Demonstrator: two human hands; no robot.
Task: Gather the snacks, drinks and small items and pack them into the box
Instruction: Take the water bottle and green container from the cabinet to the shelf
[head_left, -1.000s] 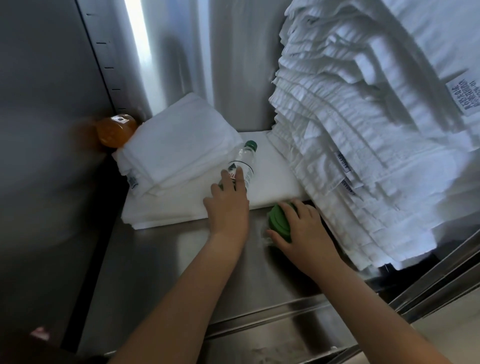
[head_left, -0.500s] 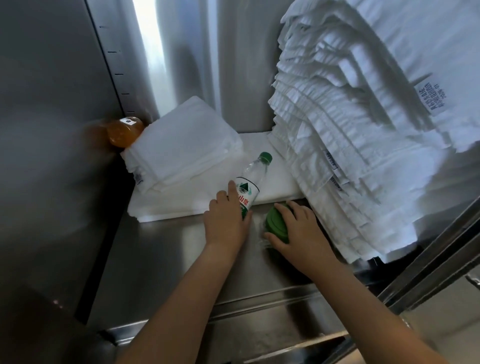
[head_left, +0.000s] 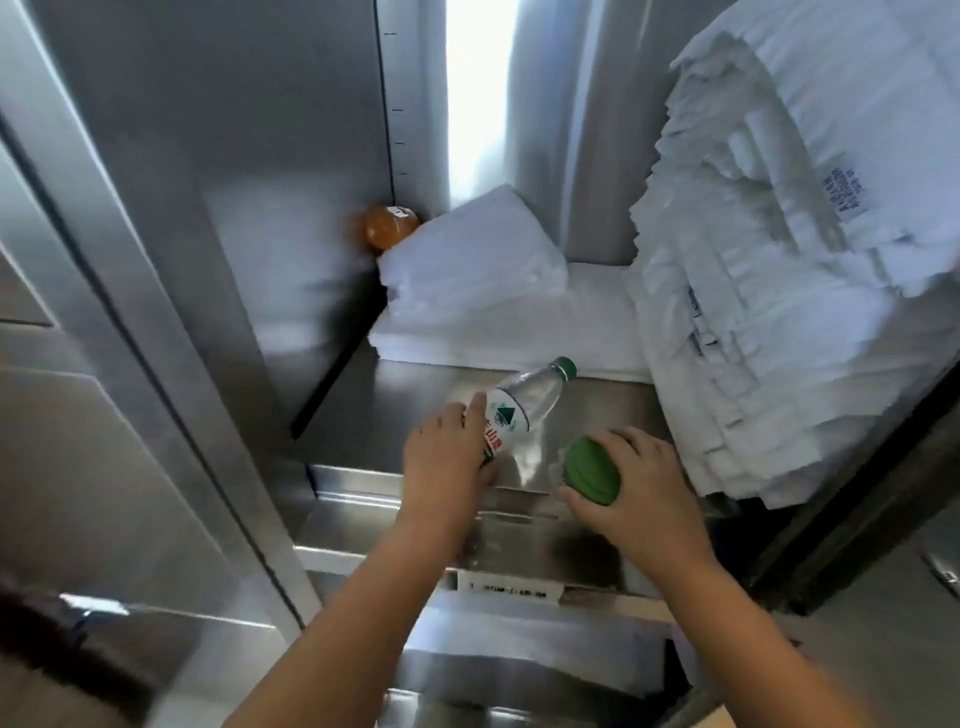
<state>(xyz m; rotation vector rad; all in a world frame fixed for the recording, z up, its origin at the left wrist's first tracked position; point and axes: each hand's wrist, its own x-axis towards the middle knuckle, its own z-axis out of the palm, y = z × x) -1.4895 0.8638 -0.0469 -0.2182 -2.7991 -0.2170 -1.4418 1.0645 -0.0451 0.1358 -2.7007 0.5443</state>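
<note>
Left hand (head_left: 447, 467) is wrapped around the lower body of a clear water bottle (head_left: 524, 410), index finger extended along the label; the bottle tilts, green cap pointing up and away to the right, its base at the front lip of the steel shelf (head_left: 374, 410). Right hand (head_left: 636, 493), just beside it, is clasped over a green round container (head_left: 592, 470), fingers curled across the top, held at the same front edge. Between the two hands only a narrow strip of shelf shows. Beyond the hands, folded white towels (head_left: 483, 291) cover the rear of the shelf. A tall towel stack (head_left: 795, 291) crowds close on the right hand's outer side. Bare shelf lies left of the left hand. An orange bottle (head_left: 389, 226) sits in the far left corner, touching the towels.
</note>
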